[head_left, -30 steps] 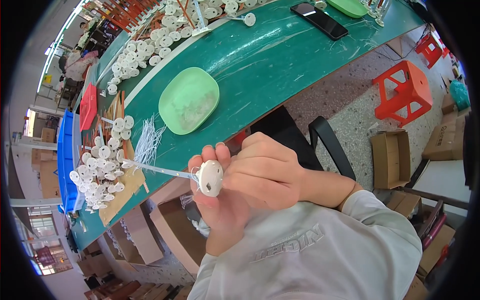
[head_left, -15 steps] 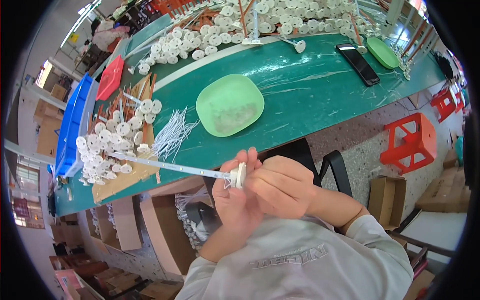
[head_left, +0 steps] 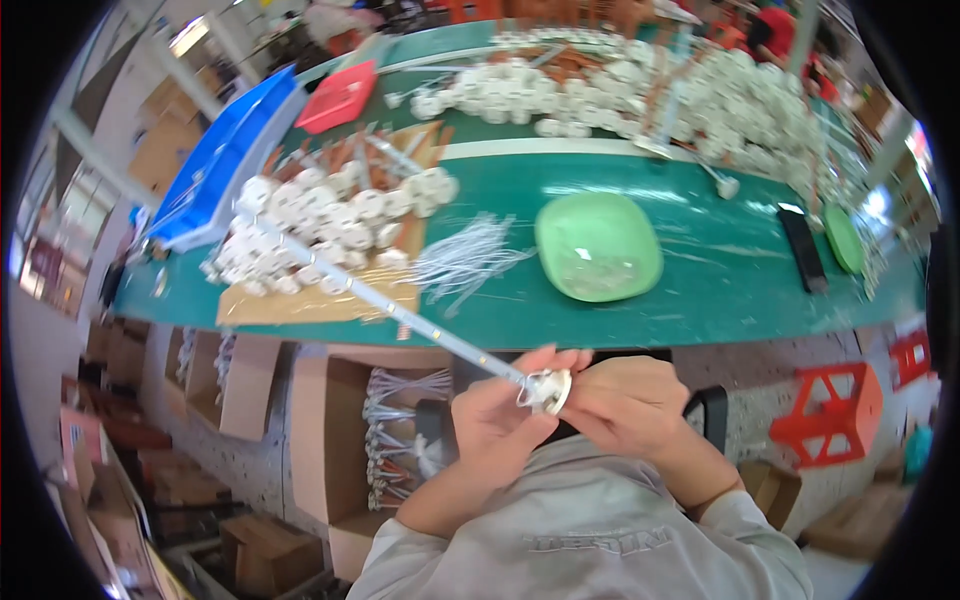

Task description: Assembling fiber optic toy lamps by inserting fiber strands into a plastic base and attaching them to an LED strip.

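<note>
Just past the table's near edge, my left hand [head_left: 500, 415] grips a round white base [head_left: 550, 390], fingers behind it and thumb below. My right hand [head_left: 628, 405] is closed at the base's right side, its fingertips pinched on the rim; a small part they may hold is hidden. From the base a long narrow LED strip [head_left: 400, 316] slants up and left over the table, its tip above the pile. Thin white wires loop where the strip joins the base. Similar LED lights [head_left: 330, 215] with white round bases lie heaped on brown cardboard [head_left: 300, 308] at the left.
A bundle of white cable ties [head_left: 465, 258] lies beside a green bowl [head_left: 600, 225] holding small clear pieces. A blue tray [head_left: 225, 160], red tray [head_left: 338, 98] and black phone [head_left: 802, 248] rest on the green table. Below stands an open carton [head_left: 312, 430]; right, a red stool [head_left: 828, 415].
My view has swung left, so the table's things appear further right. The strip now slopes more steeply, and the base has turned to show its wired side. Both hands keep hold.
</note>
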Demonstrator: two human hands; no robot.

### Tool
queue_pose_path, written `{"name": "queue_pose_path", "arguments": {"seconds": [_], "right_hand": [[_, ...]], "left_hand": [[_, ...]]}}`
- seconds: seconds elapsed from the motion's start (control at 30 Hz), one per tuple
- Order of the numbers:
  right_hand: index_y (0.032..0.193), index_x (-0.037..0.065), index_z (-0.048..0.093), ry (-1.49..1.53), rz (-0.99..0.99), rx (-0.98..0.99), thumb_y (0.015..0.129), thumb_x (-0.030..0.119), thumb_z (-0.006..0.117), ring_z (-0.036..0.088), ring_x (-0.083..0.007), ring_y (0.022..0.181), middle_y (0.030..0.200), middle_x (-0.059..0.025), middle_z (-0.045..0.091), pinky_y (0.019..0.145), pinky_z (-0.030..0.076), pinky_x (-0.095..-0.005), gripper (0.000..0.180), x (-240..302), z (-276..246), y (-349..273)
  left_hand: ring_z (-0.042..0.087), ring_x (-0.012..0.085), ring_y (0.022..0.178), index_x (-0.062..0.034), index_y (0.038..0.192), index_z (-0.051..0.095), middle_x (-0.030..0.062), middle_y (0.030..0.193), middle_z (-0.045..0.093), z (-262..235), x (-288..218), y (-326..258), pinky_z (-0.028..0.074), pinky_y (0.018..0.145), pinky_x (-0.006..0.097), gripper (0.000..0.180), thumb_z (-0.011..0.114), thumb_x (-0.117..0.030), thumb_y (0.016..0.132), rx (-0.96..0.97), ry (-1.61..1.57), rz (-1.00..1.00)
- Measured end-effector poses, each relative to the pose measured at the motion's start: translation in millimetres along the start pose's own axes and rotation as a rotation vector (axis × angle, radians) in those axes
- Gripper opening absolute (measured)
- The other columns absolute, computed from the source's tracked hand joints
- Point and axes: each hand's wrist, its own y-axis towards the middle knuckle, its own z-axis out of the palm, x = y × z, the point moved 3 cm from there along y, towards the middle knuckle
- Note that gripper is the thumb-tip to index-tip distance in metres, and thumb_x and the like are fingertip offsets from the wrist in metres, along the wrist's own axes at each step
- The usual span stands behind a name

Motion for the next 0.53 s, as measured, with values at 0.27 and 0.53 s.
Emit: {"name": "queue_pose_path", "arguments": {"seconds": [0.27,0.53], "right_hand": [[0.080,-0.001,0.066,-0.363,0.244,-0.013,0.072,-0.001,0.071,0.065,-0.0267,0.061,0.072,-0.0131,0.068,0.056,0.050,-0.0314,0.009,-50,-37,3],[0.082,0.004,0.071,-0.600,0.687,-0.024,0.083,0.003,0.063,0.066,-0.0209,0.065,0.078,-0.0089,0.071,0.057,0.050,-0.0266,0.008,-163,-86,27]], "left_hand": [[0.049,0.0161,0.074,-0.0008,0.137,0.046,0.0085,0.090,0.062,-292,-190,77,0.044,0.066,0.032,0.044,0.052,-0.021,0.098,-0.671,1.648,0.147],[0.069,0.0267,0.086,-0.0124,0.136,0.051,0.0176,0.101,0.071,-540,-270,136,0.048,0.070,0.033,0.042,0.054,-0.027,0.097,-0.571,2.130,-0.183]]}}
